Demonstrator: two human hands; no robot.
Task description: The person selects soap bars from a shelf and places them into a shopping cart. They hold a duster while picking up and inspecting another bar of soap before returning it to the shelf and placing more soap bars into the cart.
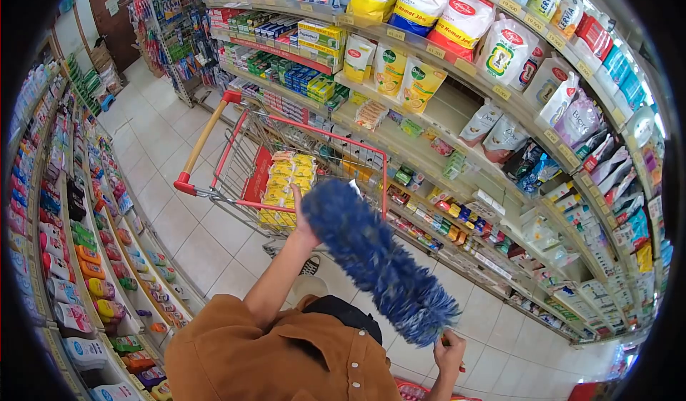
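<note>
A fluffy blue duster (379, 262) stretches diagonally in front of my body. My right hand (449, 353) is closed around its lower end, where a bit of red handle shows. At the upper end, my left hand (304, 219) lies against or just beside the fluff, fingers extended and partly hidden behind it. Beyond my left hand stands a metal shopping cart (246, 126) with red trim and a wooden-looking push bar. Several yellow packs (291, 172) are stacked inside it.
Stocked shelves (457, 65) with pouches, boxes and bottles run along the right. Another shelf (78, 244) of colourful bottles and packs lines the left. Between them lies a tiled floor (168, 165). A red basket (414, 390) shows at the bottom edge, and a brown door (111, 19) stands far back.
</note>
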